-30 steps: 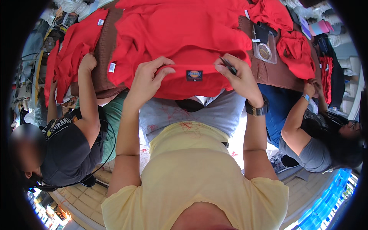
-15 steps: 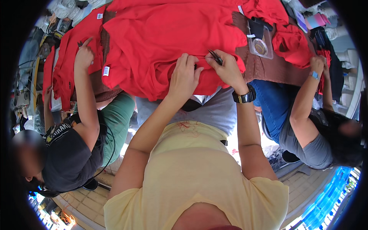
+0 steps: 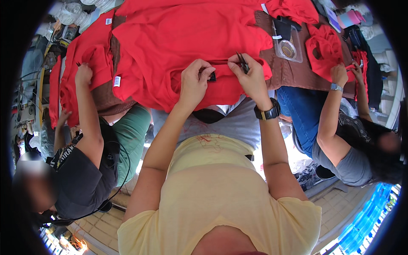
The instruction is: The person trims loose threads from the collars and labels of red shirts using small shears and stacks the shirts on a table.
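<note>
— Two hands are working at the near edge of the tabletop (image 3: 293, 72), and both are closing on the same red garment (image 3: 191, 38). Which is doing what?

— The left hand (image 3: 193, 80) is pinching the hem, thumb and fingers narrowed on the cloth just beside a small dark label (image 3: 212, 77). It seems to be keeping that patch taut and flat.

— And the other?

— The right hand (image 3: 250, 76), the one wearing a black wristwatch (image 3: 267, 112), is gripping a small dark tool (image 3: 243, 63), thin like snips or tweezers; I cannot tell which. Its tip is pointing down at the hem near the label, probably so the fabric is lying still beneath it.

— Where is the garment lying?

— It is spreading over the brown tabletop, with its lower edge hanging off toward the person's waist, likely to bring the label within easy reach.

— Anyone else working there?

— A person in a black shirt (image 3: 83, 178) on the left is pressing a hand (image 3: 83, 74) on another red piece (image 3: 91, 59). On the right, a person in a grey top (image 3: 352, 165) is handling a smaller red garment (image 3: 323, 46). A clear packet (image 3: 288, 49) is sitting between them and the main garment.
</note>
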### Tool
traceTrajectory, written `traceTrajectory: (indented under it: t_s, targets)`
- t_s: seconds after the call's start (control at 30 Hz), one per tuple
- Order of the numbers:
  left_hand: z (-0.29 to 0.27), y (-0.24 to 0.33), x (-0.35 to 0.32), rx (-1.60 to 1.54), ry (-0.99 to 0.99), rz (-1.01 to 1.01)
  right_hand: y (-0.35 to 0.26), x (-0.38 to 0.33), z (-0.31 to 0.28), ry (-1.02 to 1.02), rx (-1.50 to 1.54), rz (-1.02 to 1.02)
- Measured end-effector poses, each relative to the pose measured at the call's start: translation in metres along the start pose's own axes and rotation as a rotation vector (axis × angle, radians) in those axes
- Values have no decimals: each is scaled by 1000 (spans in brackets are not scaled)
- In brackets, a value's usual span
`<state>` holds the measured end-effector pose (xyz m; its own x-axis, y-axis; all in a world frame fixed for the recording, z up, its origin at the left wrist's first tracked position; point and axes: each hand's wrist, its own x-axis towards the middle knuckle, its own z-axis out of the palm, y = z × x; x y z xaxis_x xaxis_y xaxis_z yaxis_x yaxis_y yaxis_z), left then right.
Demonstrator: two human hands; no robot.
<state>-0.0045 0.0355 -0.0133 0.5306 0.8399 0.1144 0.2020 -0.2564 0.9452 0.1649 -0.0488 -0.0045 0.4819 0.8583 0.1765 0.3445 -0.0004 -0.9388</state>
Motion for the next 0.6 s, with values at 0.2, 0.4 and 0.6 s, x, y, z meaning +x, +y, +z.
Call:
traceTrajectory:
  t_s: [0.2,0.4,0.6]
  targets:
    - [-7,5,-7,-122,7,-140,-50,-43,22,-60,139,322]
    - [-8,-3,-9,-251,41,-128,-17,-47,52,-204,216,476]
    - [-16,-7,-11,-198,-55,-145,-6,-43,60,-168,126,514]
